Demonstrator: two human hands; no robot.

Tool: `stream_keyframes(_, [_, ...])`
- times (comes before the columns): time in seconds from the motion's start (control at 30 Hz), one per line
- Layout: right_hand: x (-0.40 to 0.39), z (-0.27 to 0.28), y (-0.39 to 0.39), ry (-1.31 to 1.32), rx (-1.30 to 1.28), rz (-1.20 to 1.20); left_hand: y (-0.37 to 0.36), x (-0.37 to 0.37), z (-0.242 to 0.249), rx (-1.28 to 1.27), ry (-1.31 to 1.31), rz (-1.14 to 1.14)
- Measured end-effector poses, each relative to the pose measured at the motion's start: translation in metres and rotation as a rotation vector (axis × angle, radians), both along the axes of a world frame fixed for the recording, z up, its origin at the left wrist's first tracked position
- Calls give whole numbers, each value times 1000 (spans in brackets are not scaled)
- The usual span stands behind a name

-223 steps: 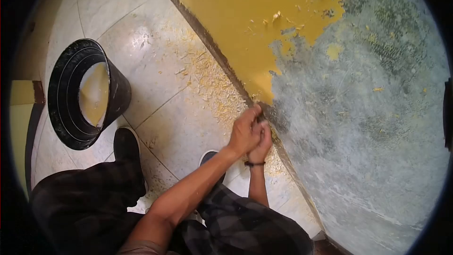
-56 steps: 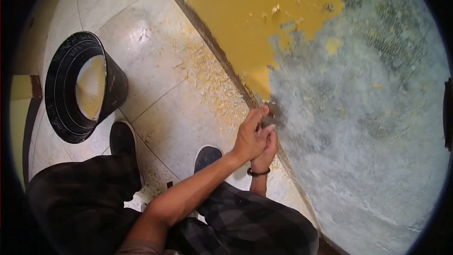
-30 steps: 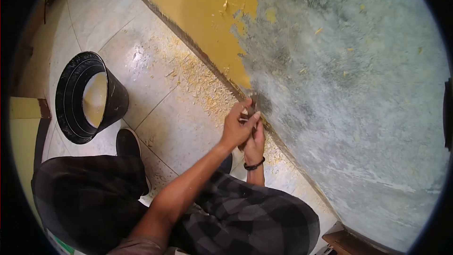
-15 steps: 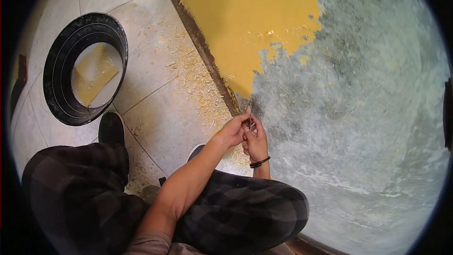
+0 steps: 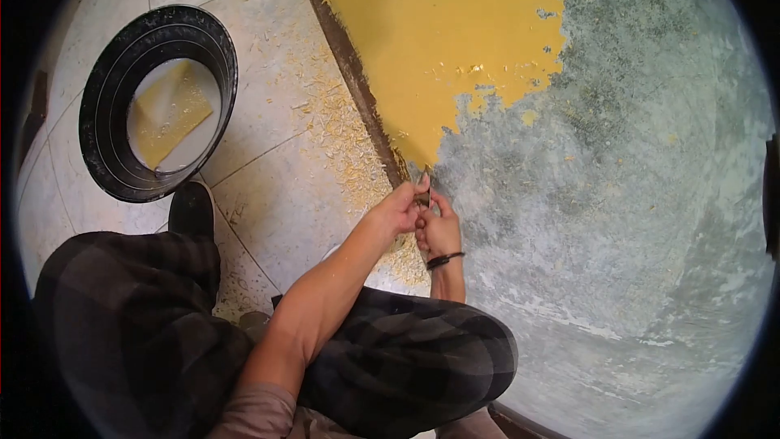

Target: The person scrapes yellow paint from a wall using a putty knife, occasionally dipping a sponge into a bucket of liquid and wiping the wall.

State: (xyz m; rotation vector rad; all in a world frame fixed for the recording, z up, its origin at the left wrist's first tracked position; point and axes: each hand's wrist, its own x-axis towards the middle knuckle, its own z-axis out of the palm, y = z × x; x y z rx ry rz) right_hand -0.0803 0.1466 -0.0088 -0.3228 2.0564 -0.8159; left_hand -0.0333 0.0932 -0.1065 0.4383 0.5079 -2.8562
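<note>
Pinched between both hands is a small, thin metal scraper blade (image 5: 426,194), its tip by the lower corner of the yellow paint (image 5: 455,32) on the wall. My left hand (image 5: 396,210) is closed on it from the left, thumb up along the blade. From the right, my right hand (image 5: 442,232), with a black band on its wrist, grips it with the fingers curled. The fingers cover the blade's lower part. Around and right of the hands the wall is bare grey plaster (image 5: 536,203) with a ragged paint edge.
A black bucket (image 5: 93,142) with cloudy liquid and a yellow sponge-like piece (image 5: 180,123) stands on the tiled floor at left. Yellow and white paint shavings (image 5: 349,150) lie along the brown baseboard (image 5: 345,53). My dark shoe (image 5: 192,210) is beside the bucket.
The view has shifted slightly. The blade has turned in my fingers and shows more of its flat face. Both hands stay together at the same paint corner.
</note>
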Motion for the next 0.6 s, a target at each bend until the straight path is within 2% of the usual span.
stream_keyframes(0.07, [2, -11, 12, 129, -78, 63, 5, 4, 6, 13, -62, -69])
stream_keyframes(0.1, [10, 1, 8, 123, -32, -23, 9, -8, -14, -11, 32, -45])
stream_keyframes(0.13, [2, -17, 12, 121, -26, -19, 8, -11, -14, -5, 30, -42])
stream_keyframes(0.17, [-11, -49, 18, 347, -188, 155, 4, -17, -13, 44, -89, -25])
stream_keyframes(0.2, [-4, -53, 16, 572, -345, 324, 4, -22, -14, 94, -207, -14])
stream_keyframes(0.23, [-6, -50, 16, 490, -174, 255, 6, -23, -18, 112, -182, 48])
stream_keyframes(0.27, [-6, -44, 17, 496, -164, 249, 13, -26, -17, 119, -176, 38])
stream_keyframes(0.33, [3, -25, 7, 187, -128, 33, 16, -24, -15, 80, -133, 149])
stream_keyframes(0.37, [2, -7, 2, 24, -78, -32, 20, -17, -16, -3, -32, 142])
stream_keyframes(0.5, [4, 6, 1, -95, -59, -87, 18, -5, -1, 29, -98, 111])
stream_keyframes(0.6, [0, -3, -2, 23, -20, -72, 14, -18, -19, 57, 8, 132])
